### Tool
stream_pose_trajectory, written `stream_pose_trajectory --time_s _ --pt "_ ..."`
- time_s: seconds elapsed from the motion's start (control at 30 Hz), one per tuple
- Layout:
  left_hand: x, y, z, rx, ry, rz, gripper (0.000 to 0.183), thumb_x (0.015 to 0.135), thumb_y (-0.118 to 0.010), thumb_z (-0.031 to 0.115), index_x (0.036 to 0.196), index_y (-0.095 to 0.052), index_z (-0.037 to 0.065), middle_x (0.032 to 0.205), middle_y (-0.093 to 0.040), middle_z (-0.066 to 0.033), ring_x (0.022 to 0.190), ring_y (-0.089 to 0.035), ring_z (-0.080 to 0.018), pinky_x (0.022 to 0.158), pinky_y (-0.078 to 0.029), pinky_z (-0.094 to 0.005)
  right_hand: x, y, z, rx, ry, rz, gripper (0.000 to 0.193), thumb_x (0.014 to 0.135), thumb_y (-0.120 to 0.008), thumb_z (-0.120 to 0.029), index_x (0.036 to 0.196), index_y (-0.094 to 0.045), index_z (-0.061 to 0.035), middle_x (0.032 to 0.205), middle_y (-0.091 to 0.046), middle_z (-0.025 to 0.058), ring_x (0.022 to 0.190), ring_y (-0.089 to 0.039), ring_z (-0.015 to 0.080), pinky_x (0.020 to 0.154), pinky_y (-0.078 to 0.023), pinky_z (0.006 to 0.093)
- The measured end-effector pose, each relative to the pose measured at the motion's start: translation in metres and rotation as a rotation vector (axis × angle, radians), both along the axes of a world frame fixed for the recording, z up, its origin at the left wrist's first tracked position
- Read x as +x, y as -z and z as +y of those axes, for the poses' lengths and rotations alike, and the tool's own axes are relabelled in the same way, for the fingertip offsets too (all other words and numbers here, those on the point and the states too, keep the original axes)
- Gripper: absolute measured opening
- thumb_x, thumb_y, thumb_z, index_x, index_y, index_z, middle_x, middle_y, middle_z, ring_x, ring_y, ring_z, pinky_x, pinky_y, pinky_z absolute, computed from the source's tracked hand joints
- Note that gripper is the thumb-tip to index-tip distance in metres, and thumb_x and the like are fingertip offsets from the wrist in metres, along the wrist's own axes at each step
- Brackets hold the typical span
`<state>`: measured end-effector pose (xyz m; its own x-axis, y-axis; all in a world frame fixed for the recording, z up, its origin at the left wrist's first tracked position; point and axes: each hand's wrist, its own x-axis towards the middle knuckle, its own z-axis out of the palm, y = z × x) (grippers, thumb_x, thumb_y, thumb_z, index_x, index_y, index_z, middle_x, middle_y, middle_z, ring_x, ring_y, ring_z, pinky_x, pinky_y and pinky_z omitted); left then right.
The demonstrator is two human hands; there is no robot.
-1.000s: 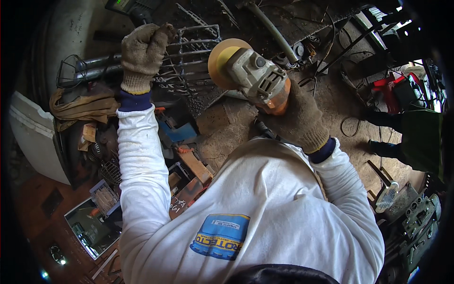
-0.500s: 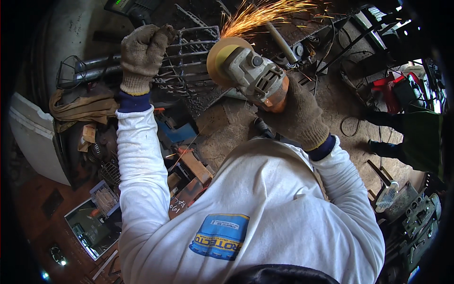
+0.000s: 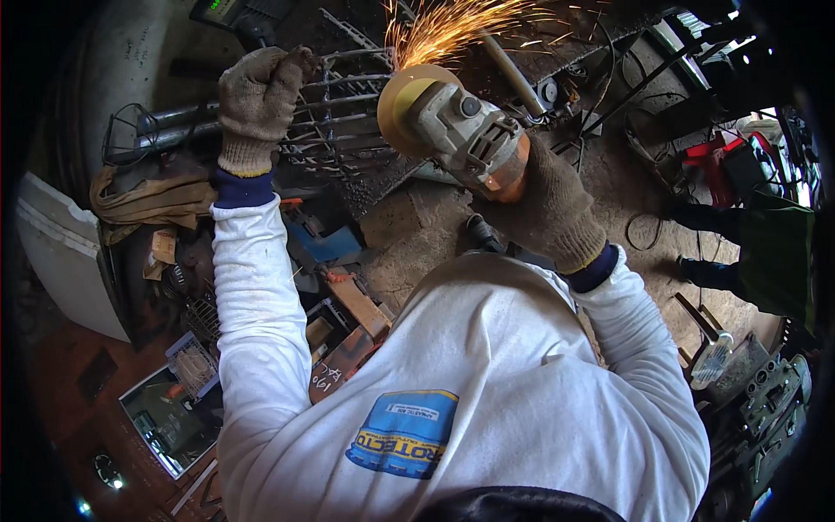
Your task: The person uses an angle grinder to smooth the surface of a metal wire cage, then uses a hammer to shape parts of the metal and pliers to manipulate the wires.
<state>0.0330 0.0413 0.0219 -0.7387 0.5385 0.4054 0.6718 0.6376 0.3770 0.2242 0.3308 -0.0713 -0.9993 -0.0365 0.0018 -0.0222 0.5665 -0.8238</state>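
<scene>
My right hand (image 3: 550, 202), in a knit work glove, grips the body of a grey angle grinder (image 3: 465, 135). Its yellowish disc (image 3: 402, 104) touches metal at the top of the view, and orange sparks (image 3: 452, 24) fan up and to the right from the contact. My left hand (image 3: 257, 100), gloved as well, is closed around a bar of a metal rod grating (image 3: 341, 130) that stands to the left of the disc. Both arms wear white sleeves with dark blue cuffs.
A grey metal pipe (image 3: 511, 71) runs behind the grinder. Scrap, boxes and a blue piece (image 3: 326, 245) lie on the dirt floor below the grating. Another person in dark green clothes (image 3: 770, 252) stands at the right. A mirror-like pane (image 3: 170, 418) lies lower left.
The grinder has moved up to the metal and sparks have started flying; one second ago there were none. My left hand has kept its hold on the grating.
</scene>
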Motion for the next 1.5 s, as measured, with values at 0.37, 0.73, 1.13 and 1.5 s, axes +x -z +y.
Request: stream_pose_trajectory --time_s 0.37,0.73,1.13,1.5 --pt "-0.001 0.002 0.002 0.073 0.044 -0.042 0.027 0.096 -0.067 0.022 0.083 -0.069 -0.002 0.075 -0.066 -0.0085 0.069 -0.062 -0.0161 0.063 -0.048 -0.0319 0.001 0.003 0.002 -0.036 0.016 0.036 0.075 0.07 -0.089 -0.033 0.131 -0.054 -0.0072 0.114 -0.069 0.0184 0.103 -0.069 0.0362 0.087 -0.057 0.0436" --pt "-0.004 0.006 -0.008 0.06 -0.007 -0.034 0.033 0.097 -0.066 0.03 0.085 -0.069 -0.001 0.074 -0.064 -0.0059 0.069 -0.06 -0.0139 0.063 -0.047 -0.0311 0.003 0.01 0.005 -0.106 -0.041 0.07 0.078 0.074 -0.087 -0.036 0.136 -0.051 -0.0059 0.115 -0.068 0.0178 0.102 -0.069 0.0347 0.087 -0.056 0.0433" --pt "-0.008 0.006 -0.007 0.046 0.041 0.039 0.031 0.096 -0.066 0.027 0.085 -0.069 -0.002 0.074 -0.065 -0.0076 0.068 -0.06 -0.015 0.063 -0.048 -0.0314 0.002 0.009 -0.001 -0.076 0.033 0.025 0.075 0.07 -0.09 -0.029 0.132 -0.054 -0.0067 0.113 -0.069 0.0174 0.102 -0.07 0.0346 0.086 -0.057 0.0423" --pt "-0.011 0.01 -0.005 0.073 0.075 0.084 0.034 0.095 -0.068 0.031 0.086 -0.069 -0.001 0.075 -0.066 -0.0088 0.068 -0.062 -0.0171 0.063 -0.048 -0.0323 -0.001 0.01 0.0 -0.032 0.01 0.11 0.077 0.071 -0.089 -0.03 0.134 -0.052 -0.0063 0.116 -0.068 0.0176 0.106 -0.068 0.0353 0.088 -0.056 0.0436"
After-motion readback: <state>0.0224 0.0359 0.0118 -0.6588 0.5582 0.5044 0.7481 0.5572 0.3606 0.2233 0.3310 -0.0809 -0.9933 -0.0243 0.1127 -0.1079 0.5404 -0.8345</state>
